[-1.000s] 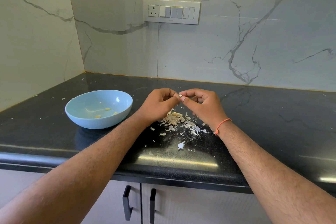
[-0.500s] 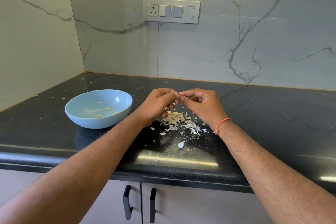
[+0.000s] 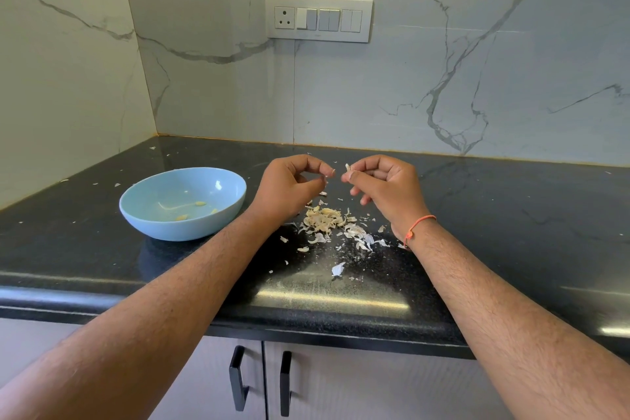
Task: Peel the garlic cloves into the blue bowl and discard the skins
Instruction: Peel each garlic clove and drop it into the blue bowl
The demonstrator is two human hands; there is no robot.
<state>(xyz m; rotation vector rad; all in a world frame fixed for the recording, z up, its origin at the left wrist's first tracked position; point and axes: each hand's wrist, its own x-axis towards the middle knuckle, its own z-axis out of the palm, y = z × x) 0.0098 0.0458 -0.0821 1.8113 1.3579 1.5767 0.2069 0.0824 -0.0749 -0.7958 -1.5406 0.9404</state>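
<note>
Head view: left hand curled, grip pinching a tiny skin flake; right hand pinching a small pale garlic clove, both above the papery skin pile on the black stone worktop. Round light-blue bowl left, holding peeled cloves.

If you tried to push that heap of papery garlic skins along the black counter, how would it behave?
The heap of papery garlic skins looks thin and curled, so probably very light and floppy. Flakes already lie strewn over the black stone counter, so a push would likely scatter rather than slide them together.
</note>
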